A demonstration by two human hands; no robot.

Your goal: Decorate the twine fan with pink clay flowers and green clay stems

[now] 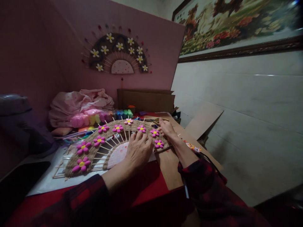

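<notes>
A fan-shaped craft piece point(94, 151) of woven jute cord on wooden sticks lies flat on the table, dotted with several pink clay flowers point(81, 164). My left hand point(138, 149) rests palm down on its right half, fingers spread over the sticks and the pale pink centre point(118, 154). My right hand point(167, 128) sits at the fan's right end, fingers curled beside a pink flower point(154, 132); what they pinch is hidden.
A finished brown fan with white flowers point(117, 53) hangs on the pink board behind. Pink plastic bags point(80, 105), coloured clay blocks point(123, 113) and cardboard pieces point(203, 119) crowd the back. White paper point(47, 183) and a red cloth point(146, 186) cover the table. A tiled wall stands right.
</notes>
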